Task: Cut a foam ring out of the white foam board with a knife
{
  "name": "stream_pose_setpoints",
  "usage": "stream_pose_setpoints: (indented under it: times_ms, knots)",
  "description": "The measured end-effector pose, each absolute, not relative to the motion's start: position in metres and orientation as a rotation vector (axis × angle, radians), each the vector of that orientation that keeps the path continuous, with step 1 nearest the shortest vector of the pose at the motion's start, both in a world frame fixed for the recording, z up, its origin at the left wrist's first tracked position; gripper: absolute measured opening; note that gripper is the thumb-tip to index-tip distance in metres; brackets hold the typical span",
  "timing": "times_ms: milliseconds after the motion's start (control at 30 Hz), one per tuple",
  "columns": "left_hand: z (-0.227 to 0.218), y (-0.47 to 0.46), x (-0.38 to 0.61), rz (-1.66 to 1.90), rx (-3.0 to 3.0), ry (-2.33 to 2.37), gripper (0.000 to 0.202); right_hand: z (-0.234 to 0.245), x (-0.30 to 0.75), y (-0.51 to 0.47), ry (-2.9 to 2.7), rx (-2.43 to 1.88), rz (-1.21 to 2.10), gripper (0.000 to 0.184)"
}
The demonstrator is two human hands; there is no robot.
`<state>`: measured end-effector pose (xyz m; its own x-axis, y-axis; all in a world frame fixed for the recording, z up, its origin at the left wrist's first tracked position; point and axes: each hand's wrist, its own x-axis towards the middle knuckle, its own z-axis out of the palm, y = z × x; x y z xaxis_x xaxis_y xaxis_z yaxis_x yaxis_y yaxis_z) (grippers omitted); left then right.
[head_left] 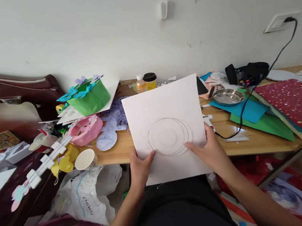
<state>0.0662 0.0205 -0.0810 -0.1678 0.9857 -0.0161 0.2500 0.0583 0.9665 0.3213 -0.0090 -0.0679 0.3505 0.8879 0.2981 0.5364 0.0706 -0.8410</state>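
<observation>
A white sheet of card (163,103) with overlapping pencil circles drawn on it is held up above the table's front edge. My left hand (142,166) grips its left side, thumb on the front and fingers behind. On the right side my right hand (211,153) holds it the same way, its thumb close to the drawn circles. The fingers behind the card are mostly hidden. Just right of the card, a white tool (207,119), partly covered, lies on the table.
A wooden table (114,152) bears a green paper basket (91,100), a pink paper ring (86,129), a paper cup (86,159), a metal dish (228,97) and coloured sheets (296,100). A black cable (282,50) runs from the wall socket across the right side.
</observation>
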Motion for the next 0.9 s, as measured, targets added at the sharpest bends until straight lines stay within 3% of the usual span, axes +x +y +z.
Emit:
stream_pose_setpoints:
  times_ms: [100,400,467,600,667,767,900]
  knots:
    - [-0.077,0.018,0.074,1.22,1.325,1.602,0.052,-0.071,0.309,-0.006,-1.288,-1.65,0.285,0.108]
    - [-0.088,0.019,0.067,1.214,1.244,1.634,0.057,-0.065,0.302,-0.003,-1.275,-1.655,0.338,0.107]
    - [-0.084,0.02,0.056,1.179,1.099,1.437,0.059,-0.057,0.307,-0.005,-1.229,-1.616,0.519,0.1]
    - [-0.072,0.016,0.027,0.93,0.807,0.949,0.061,-0.04,0.321,-0.015,-1.135,-1.324,1.287,0.073]
    - [-0.069,0.012,0.016,0.821,0.712,0.879,0.057,-0.04,0.326,-0.021,-1.092,-1.186,1.571,0.071]
    - [-0.069,0.006,0.006,0.774,0.656,0.886,0.053,-0.049,0.326,-0.028,-1.061,-1.141,1.707,0.075]
    - [-0.075,-0.001,0.002,0.788,0.685,0.898,0.052,-0.062,0.322,-0.032,-1.113,-1.157,1.642,0.077]
